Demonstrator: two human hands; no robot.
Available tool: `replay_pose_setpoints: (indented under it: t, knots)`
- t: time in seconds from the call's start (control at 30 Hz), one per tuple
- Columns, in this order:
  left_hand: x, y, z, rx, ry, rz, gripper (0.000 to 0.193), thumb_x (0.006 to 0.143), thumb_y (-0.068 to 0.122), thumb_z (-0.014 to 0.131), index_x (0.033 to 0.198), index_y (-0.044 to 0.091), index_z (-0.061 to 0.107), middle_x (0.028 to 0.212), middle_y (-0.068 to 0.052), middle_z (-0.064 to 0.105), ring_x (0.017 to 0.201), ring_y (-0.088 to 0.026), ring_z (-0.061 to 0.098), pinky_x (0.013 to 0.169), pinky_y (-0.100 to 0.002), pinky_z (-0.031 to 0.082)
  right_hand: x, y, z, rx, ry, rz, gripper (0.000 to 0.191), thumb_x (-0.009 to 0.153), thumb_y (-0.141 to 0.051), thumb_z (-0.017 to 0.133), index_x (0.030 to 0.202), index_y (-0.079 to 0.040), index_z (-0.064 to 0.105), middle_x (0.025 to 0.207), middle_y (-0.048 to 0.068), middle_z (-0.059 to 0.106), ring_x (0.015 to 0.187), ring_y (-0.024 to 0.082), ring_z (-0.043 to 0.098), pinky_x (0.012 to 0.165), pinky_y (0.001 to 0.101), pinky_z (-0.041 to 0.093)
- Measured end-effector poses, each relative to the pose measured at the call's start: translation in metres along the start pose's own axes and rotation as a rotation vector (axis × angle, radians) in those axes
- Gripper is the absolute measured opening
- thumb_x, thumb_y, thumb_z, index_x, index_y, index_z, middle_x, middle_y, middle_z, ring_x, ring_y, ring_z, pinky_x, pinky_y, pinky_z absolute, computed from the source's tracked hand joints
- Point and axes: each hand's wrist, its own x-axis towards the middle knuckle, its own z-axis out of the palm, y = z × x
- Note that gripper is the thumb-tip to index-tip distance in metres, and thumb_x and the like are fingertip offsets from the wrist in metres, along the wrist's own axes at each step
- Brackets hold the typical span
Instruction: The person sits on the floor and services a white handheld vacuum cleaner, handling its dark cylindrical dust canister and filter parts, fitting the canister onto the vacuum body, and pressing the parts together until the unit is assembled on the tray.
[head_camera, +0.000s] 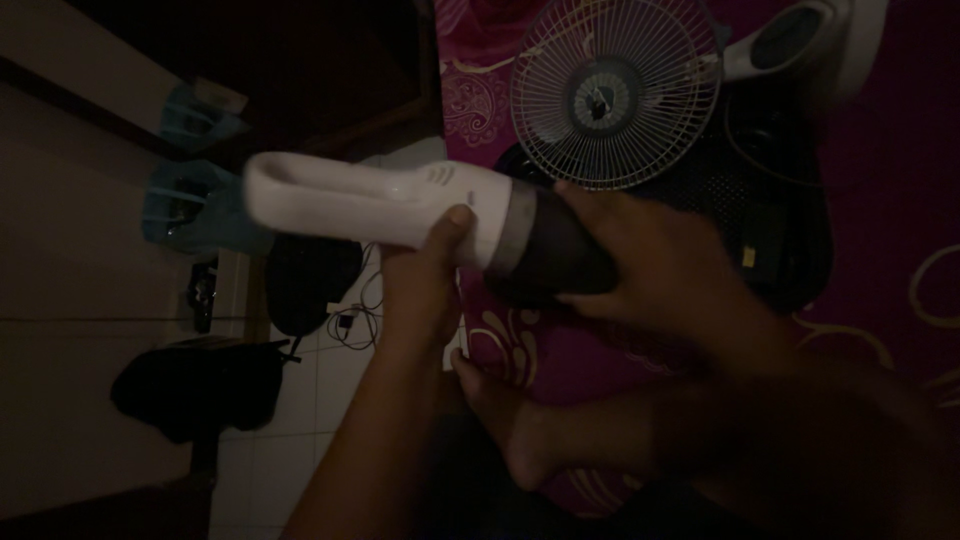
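Under me lay a magenta patterned mat (900, 150), with a round wire fan grille (612, 92) and a white fan base (800, 40) resting on it. Above the mat's edge I held a white handheld vacuum (400, 205) level. My right hand (655, 265) wrapped its dark dust cup (555, 255); my left hand (425, 280) gripped the white body from below. My bare foot (510, 420) rested lower down.

You sit in a dim room on a magenta patterned rug (900, 200) beside pale square floor tiles (330, 400). A white wire fan grille (610, 90) lies at the rug's top edge. Dark wooden furniture (300, 70) fills the upper left, with a black cable (350, 320) on the tiles.
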Motion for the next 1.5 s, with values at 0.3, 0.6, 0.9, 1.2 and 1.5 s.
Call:
replay_pose_setpoints:
  t: [0.3, 0.6, 0.9, 1.2, 1.5]
  knots:
    - [0.008, -0.005, -0.018, 0.007, -0.117, 0.071, 0.073, 0.078, 0.018, 0.084, 0.138, -0.002, 0.048, 0.128, -0.017, 0.061, 0.12, -0.03, 0.062, 0.105, -0.043, 0.053, -0.005, -0.008, 0.019, 0.098, 0.023, -0.019, 0.109, 0.065, -0.049, 0.088, 0.155, -0.013, 0.039, 0.134, 0.017, 0.063, 0.11, 0.036, 0.067, 0.085, 0.045, 0.055]
    - [0.028, -0.014, -0.023, 0.044, -0.269, 0.195, 0.083, 0.073, 0.029, 0.089, 0.138, 0.002, 0.046, 0.126, -0.014, 0.061, 0.118, -0.027, 0.064, 0.103, -0.042, 0.056, 0.0, 0.01, 0.024, 0.278, -0.089, 0.06, 0.115, 0.064, -0.05, 0.089, 0.158, -0.014, 0.034, 0.14, 0.018, 0.06, 0.122, 0.034, 0.064, 0.097, 0.0414, 0.051]
    - [0.066, -0.096, -0.03, -0.319, -0.157, -0.187, 0.06, 0.094, 0.028, 0.07, 0.142, 0.001, 0.047, 0.13, -0.018, 0.061, 0.119, -0.031, 0.063, 0.104, -0.046, 0.054, 0.011, 0.094, 0.026, -0.221, 0.008, 0.088, 0.104, 0.056, -0.03, 0.094, 0.151, -0.017, 0.053, 0.135, 0.015, 0.064, 0.114, 0.039, 0.064, 0.094, 0.0485, 0.053]
    - [0.067, -0.169, -0.053, -0.307, -0.072, -0.554, 0.055, 0.099, 0.027, 0.057, 0.145, 0.001, 0.044, 0.133, -0.022, 0.059, 0.121, -0.035, 0.063, 0.105, -0.045, 0.056, -0.004, 0.143, 0.066, -0.293, -0.188, 0.232, 0.103, 0.052, -0.029, 0.097, 0.146, -0.02, 0.053, 0.138, 0.012, 0.058, 0.123, 0.038, 0.056, 0.097, 0.0513, 0.046]
    - [0.067, -0.124, -0.055, 0.888, -0.304, -0.52, 0.079, 0.094, 0.065, 0.061, 0.122, -0.009, 0.07, 0.116, -0.028, 0.073, 0.095, -0.036, 0.071, 0.086, -0.049, 0.056, -0.026, 0.151, 0.073, -0.332, 0.046, 0.161, 0.07, 0.074, -0.027, 0.089, 0.138, -0.017, 0.062, 0.149, 0.012, 0.055, 0.148, 0.04, 0.041, 0.119, 0.0515, 0.035]
